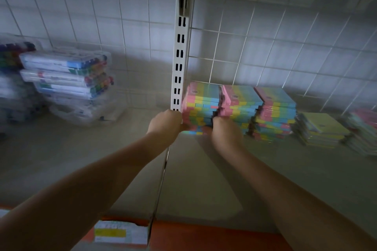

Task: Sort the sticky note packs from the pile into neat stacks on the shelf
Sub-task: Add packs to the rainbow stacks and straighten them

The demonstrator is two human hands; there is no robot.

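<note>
While both hands close on the leftmost stack of sticky note packs (201, 106) at the back of the shelf (204, 179), I judge a topple likeliest. The left hand (164, 123) curls against its left side by the slotted upright (177, 71), the right hand (225, 131) grips its front right corner. Uneven squeezing could shear the staggered packs into the neighbouring stack (239, 104).

Three pastel sticky note stacks (238, 108) stand side by side on shelf (285, 169).
</note>
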